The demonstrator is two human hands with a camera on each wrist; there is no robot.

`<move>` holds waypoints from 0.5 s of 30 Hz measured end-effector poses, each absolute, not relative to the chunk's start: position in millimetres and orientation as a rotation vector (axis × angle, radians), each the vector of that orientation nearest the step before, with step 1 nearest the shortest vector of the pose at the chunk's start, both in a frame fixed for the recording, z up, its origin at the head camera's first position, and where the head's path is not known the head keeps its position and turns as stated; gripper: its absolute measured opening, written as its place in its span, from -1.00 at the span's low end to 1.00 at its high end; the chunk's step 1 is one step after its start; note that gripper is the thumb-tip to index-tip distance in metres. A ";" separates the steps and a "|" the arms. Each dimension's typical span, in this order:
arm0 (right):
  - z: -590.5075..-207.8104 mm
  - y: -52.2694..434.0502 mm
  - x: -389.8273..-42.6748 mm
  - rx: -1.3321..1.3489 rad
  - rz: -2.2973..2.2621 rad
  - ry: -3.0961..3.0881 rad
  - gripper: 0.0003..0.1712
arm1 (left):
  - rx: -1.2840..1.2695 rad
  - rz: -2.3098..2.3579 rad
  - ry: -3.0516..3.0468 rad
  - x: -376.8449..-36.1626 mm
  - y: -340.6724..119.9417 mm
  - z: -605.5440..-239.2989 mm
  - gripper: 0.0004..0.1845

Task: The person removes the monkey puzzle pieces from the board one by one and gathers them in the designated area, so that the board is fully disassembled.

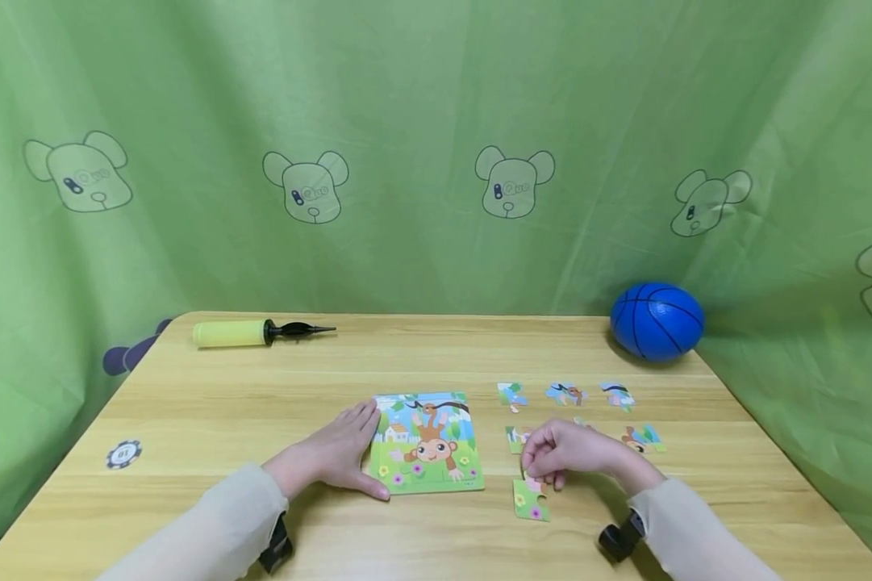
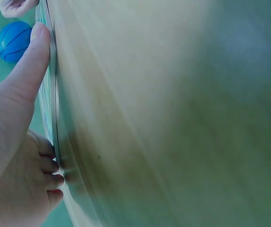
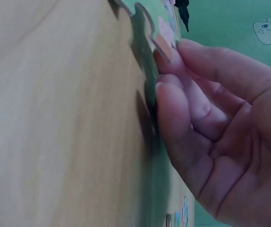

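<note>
Landmark: puzzle board (image 1: 426, 443), lying flat on the wooden table (image 1: 210, 403).

Far left of the board: poker chip (image 1: 123, 454), near the table's left edge. Left and behind: yellow air pump (image 1: 250, 332), lying flat by the far edge.

Left hand (image 1: 337, 456): flat on the table, touching the board's left edge. Fingers straight and together, thumb along the lower left corner. Nothing gripped.

Right of the board: right hand (image 1: 569, 452), fingers curled, pinching a loose puzzle piece (image 1: 530, 499) by its upper edge. The piece lies just beside the board's lower right corner, lower part on the table.

Further right and behind: scattered pieces (image 1: 566, 394), apart from one another. Far right rear: blue ball (image 1: 657, 320), against the green curtain (image 1: 436, 145).
</note>
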State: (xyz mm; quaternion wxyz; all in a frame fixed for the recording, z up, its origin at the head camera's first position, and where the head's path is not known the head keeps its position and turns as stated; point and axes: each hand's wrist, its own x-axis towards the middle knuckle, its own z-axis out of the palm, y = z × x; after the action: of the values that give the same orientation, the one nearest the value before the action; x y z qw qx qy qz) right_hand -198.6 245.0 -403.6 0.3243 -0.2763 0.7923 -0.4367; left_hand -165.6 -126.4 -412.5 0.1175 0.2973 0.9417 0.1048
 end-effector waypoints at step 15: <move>-403.0 250.7 -192.9 -0.730 -1.042 2.125 -0.94 | 0.874 0.308 2.764 -166.1 -126.6 -414.7 0.29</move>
State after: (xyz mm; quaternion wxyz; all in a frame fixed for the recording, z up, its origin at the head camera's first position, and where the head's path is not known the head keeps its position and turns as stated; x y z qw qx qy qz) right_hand -192.9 250.7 -403.0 0.3266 -0.2786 0.8109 -0.3976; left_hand -166.1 -126.6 -414.7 0.1132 0.2978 0.9420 0.1051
